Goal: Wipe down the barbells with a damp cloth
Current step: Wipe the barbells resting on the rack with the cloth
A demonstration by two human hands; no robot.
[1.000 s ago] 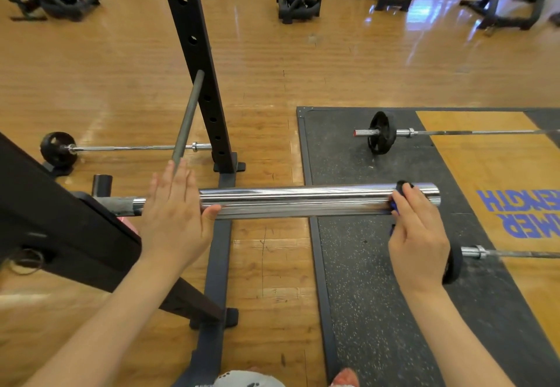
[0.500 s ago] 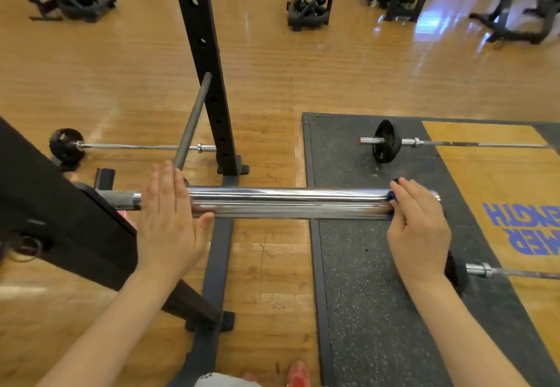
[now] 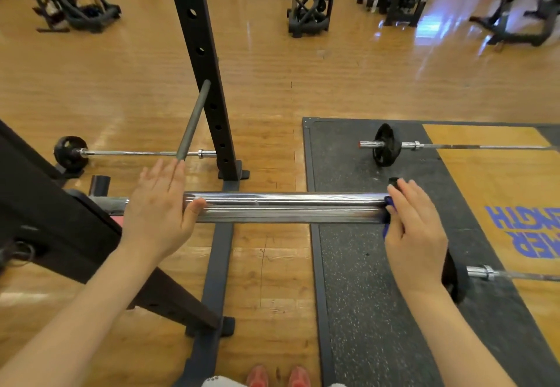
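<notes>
While flat-open on the barbell sleeve (image 3: 285,208), left hand (image 3: 157,214); right hand (image 3: 415,229) pinching blue cloth (image 3: 388,204).

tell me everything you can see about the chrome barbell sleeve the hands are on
The chrome barbell sleeve is a thick, polished metal cylinder that mirrors the room. It lies level across the view, above the rack's base. Its left end joins a narrower dull collar toward the rack. The left hand lies flat over that end, thumb pressed on the front. At the right end, the right hand presses a blue cloth against it; a black end cap shows above the fingers.
</notes>
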